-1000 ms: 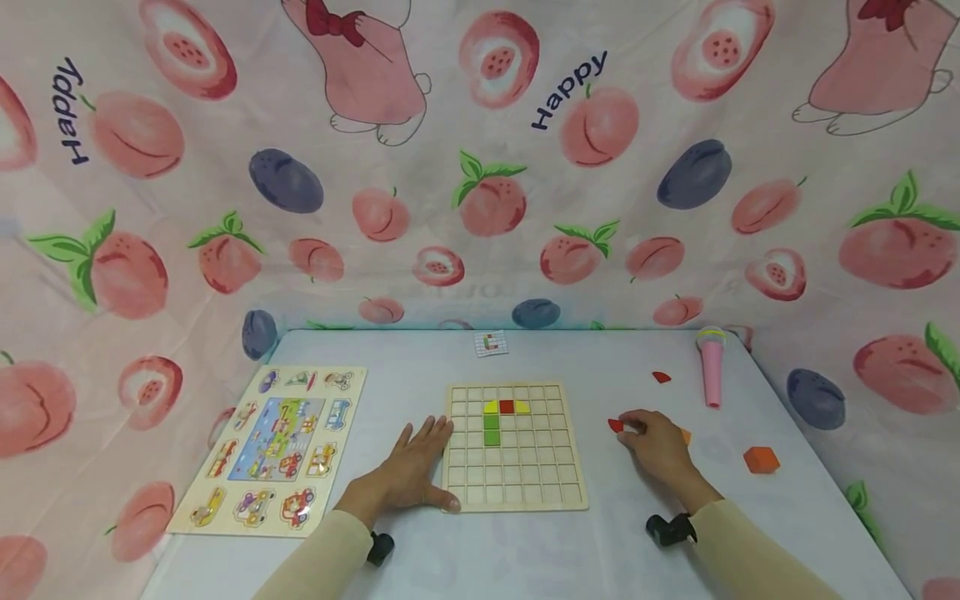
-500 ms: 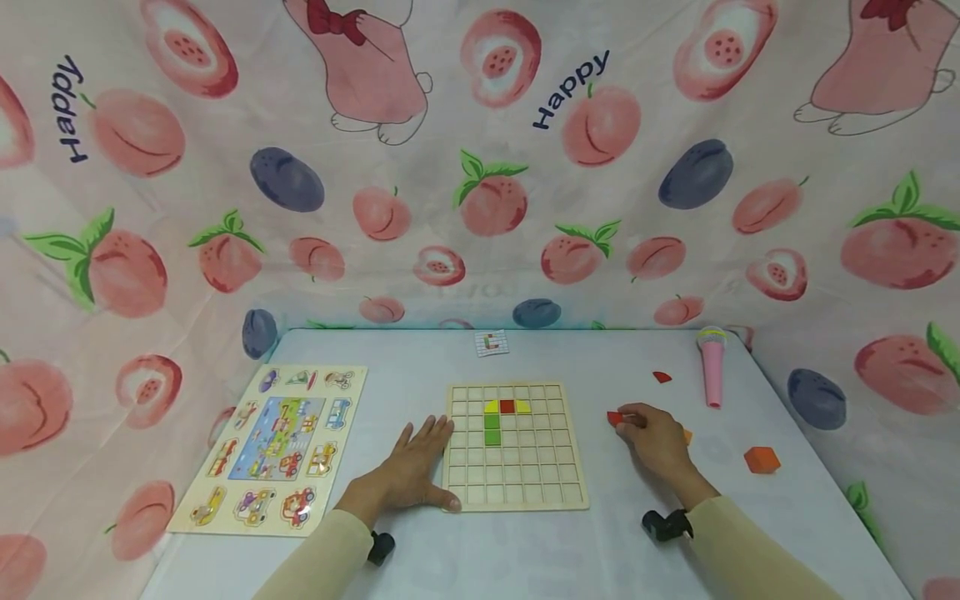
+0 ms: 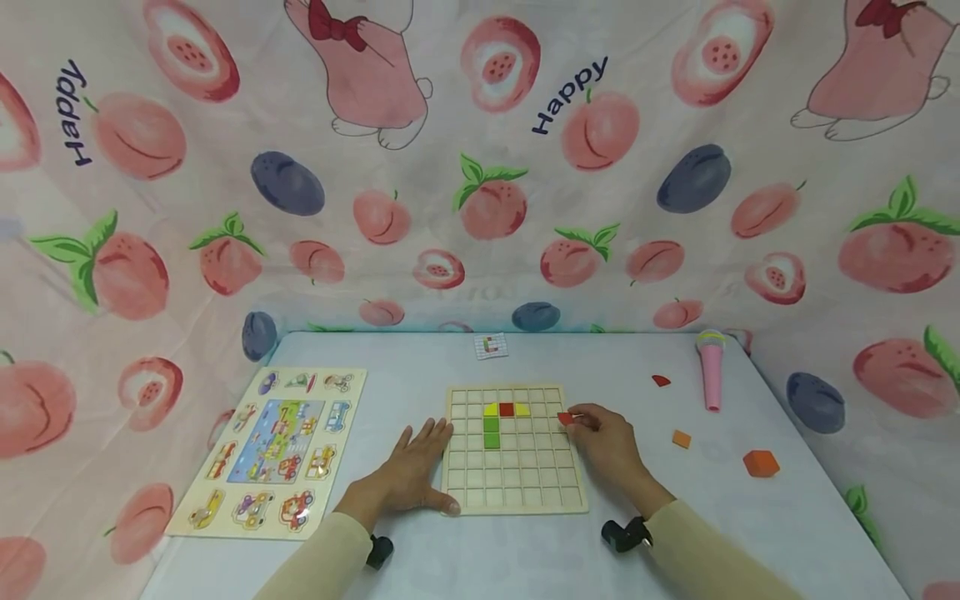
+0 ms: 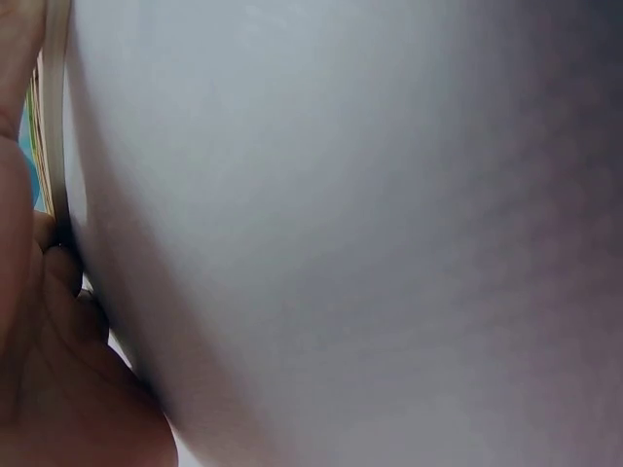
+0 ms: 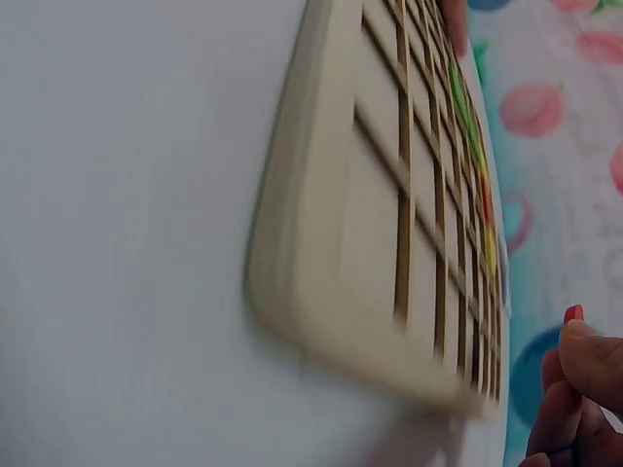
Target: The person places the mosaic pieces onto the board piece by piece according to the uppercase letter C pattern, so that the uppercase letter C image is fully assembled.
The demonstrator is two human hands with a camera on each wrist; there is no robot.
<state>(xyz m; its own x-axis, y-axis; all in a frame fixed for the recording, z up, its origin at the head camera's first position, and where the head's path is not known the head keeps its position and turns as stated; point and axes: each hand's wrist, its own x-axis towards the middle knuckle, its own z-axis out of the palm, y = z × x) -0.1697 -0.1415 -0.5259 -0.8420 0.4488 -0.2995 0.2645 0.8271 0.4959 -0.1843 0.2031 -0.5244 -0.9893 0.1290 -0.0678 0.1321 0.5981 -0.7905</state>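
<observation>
With the left hand (image 3: 411, 469) spread against the grid board (image 3: 517, 477), the right hand (image 3: 611, 447) pinched a red piece (image 3: 565, 418) over its right edge, probably best squared up before release.

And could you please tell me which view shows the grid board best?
The head view, showing nearly the whole grid board from above. The right wrist view gives a slanted, partly blurred, cropped part; the left wrist view has a pale edge I can't identify.
</observation>
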